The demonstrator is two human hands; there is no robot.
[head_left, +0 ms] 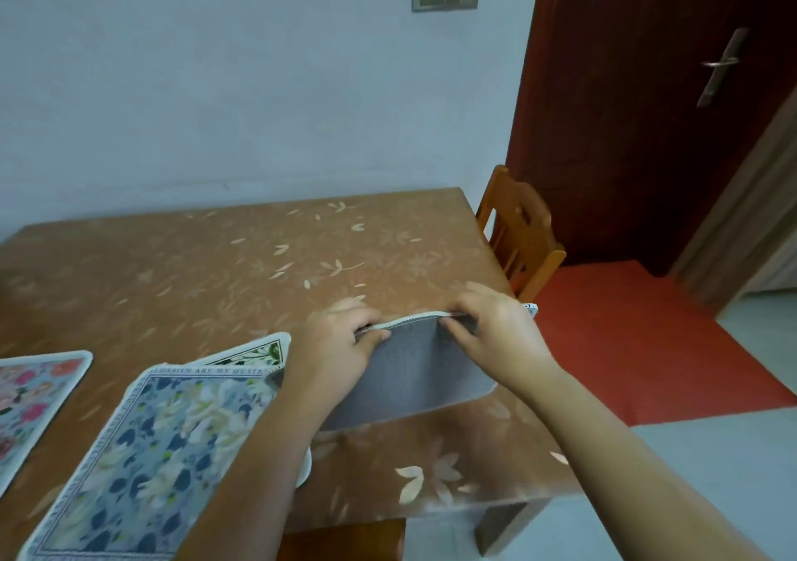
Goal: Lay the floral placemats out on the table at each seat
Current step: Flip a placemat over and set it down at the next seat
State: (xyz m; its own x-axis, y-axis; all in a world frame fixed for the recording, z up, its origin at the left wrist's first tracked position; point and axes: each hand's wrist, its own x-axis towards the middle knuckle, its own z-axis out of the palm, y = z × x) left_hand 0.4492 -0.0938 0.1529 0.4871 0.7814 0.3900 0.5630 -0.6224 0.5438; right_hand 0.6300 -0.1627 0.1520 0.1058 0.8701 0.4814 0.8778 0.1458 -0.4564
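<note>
Both hands hold one placemat (414, 366) upright over the table's right part, its grey back facing me and its white edge on top. My left hand (340, 345) pinches the top edge at the left, and my right hand (496, 332) pinches it at the right. A blue floral placemat (155, 452) lies flat at the near left, partly under my left forearm. Under it a corner of a green-bordered mat (263, 351) peeks out. A pink floral placemat (30, 392) lies at the far left edge of view.
The table (258, 267) wears a brown leaf-print cover and stands against a pale wall. A wooden chair (522, 233) stands at its right end, a dark red door (647, 107) behind it. Red floor mat to the right.
</note>
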